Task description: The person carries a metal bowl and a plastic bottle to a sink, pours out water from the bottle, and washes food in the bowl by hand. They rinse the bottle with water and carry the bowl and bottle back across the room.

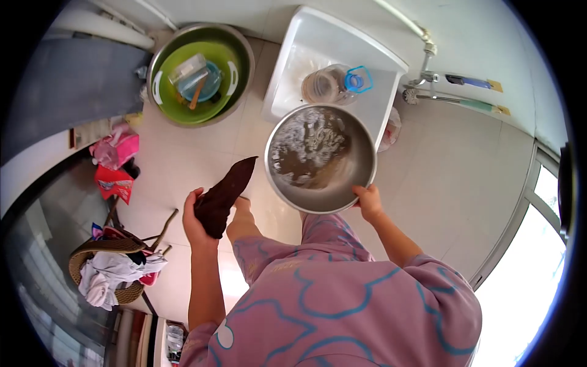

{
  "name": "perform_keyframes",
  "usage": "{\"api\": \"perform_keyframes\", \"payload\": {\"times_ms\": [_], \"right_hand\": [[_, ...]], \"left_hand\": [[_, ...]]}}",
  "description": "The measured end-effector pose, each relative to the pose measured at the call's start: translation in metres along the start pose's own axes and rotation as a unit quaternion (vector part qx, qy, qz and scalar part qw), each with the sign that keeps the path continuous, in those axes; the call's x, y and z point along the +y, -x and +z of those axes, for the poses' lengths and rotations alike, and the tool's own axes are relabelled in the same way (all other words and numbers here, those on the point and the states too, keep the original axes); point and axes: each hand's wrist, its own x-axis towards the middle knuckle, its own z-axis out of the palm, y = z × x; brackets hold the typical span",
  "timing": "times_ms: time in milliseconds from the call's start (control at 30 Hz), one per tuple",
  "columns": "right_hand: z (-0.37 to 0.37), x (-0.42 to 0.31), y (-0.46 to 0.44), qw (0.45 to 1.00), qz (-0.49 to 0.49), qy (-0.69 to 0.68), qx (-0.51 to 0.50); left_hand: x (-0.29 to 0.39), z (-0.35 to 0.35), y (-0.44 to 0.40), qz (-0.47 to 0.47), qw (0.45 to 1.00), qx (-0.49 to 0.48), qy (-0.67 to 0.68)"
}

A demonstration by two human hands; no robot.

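Observation:
My left hand (197, 219) is closed around a dark brown, flat piece (217, 202) that tapers to a point at its upper right; it looks like cloth, but I cannot be sure. With my right hand (369, 200) I grip the lower right rim of a round metal basin (365, 153). Murky brownish water (312, 150) lies in the basin, with light glinting off its surface. The basin is held above the floor, in front of a white sink (293, 55). A gap separates the brown piece from the basin's left side.
A clear plastic bottle (324, 85) with a blue cap and handle lies in the sink. A tap (427, 76) and brushes (480, 105) are on the right wall. Far left are a green basin (168, 101) inside a metal one (247, 76) and a wicker chair (76, 263) with clothes.

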Motion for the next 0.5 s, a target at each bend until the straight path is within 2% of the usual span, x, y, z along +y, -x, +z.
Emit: {"api": "perform_keyframes", "payload": {"times_ms": [100, 300, 500], "right_hand": [[-0.035, -0.025, 0.008, 0.998, -0.026, -0.037, 0.048], [-0.096, -0.055, -0.007, 0.994, -0.013, -0.081, 0.073], [-0.135, -0.068, -0.036, 0.992, 0.001, -0.097, 0.083]], "left_hand": [[-0.006, 0.039, 0.006, 0.003, 0.999, -0.019, -0.031], [-0.025, 0.132, 0.030, 0.000, 0.995, -0.057, -0.076], [-0.050, 0.190, 0.036, 0.028, 0.989, -0.086, -0.117]]}}
